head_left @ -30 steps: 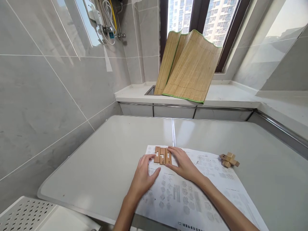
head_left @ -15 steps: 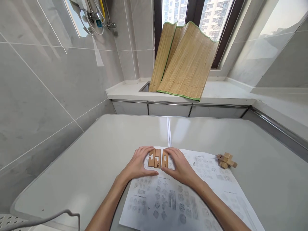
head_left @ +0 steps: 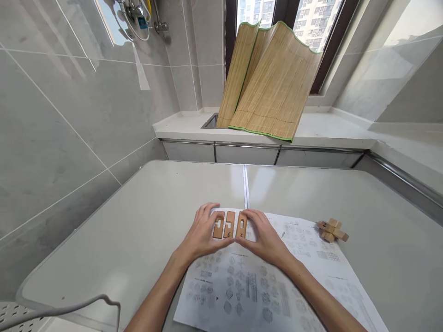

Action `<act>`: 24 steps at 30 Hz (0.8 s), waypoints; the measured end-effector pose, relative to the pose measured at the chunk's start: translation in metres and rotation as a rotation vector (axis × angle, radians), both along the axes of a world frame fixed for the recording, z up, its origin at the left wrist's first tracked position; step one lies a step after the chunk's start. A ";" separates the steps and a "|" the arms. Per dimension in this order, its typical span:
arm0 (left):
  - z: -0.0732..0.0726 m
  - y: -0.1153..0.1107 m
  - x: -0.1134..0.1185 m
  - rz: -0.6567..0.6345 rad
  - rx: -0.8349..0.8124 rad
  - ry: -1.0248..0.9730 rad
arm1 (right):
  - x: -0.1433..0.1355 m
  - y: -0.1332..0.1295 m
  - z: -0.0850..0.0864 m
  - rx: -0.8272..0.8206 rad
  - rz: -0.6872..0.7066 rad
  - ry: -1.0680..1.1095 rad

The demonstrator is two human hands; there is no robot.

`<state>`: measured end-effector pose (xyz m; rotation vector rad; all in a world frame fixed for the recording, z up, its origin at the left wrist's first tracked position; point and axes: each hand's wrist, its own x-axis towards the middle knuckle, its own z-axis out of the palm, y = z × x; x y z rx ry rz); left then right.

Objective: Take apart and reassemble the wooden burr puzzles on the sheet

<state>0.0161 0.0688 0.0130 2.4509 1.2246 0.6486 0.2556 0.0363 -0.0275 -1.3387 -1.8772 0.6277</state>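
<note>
Three flat wooden puzzle pieces lie side by side on a printed sheet (head_left: 221, 295). The left puzzle piece (head_left: 218, 233) and the middle puzzle piece (head_left: 229, 225) have notched cutouts, and narrow gaps part all three. In the right puzzle piece (head_left: 242, 226) there is a long slot with a number below it. My left hand (head_left: 202, 233) curves around the left piece, fingers at its top edge and thumb reaching under the middle piece. With fingertips at the top and thumb at the bottom, my right hand (head_left: 265, 237) grips the right piece.
An assembled wooden burr puzzle (head_left: 332, 230) sits at the sheet's right edge. The white table (head_left: 138, 221) reaches toward a ledge (head_left: 332, 131), where a bamboo mat (head_left: 273, 87) leans by the window. A grey cable (head_left: 79, 304) runs along the lower left.
A gap has opened between the left and middle pieces. My left thumb has moved right and up, to the pieces' lower ends. The view has shifted slightly.
</note>
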 end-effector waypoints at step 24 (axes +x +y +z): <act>-0.010 -0.010 0.021 0.000 0.035 -0.137 | 0.010 0.007 0.003 -0.165 -0.121 0.650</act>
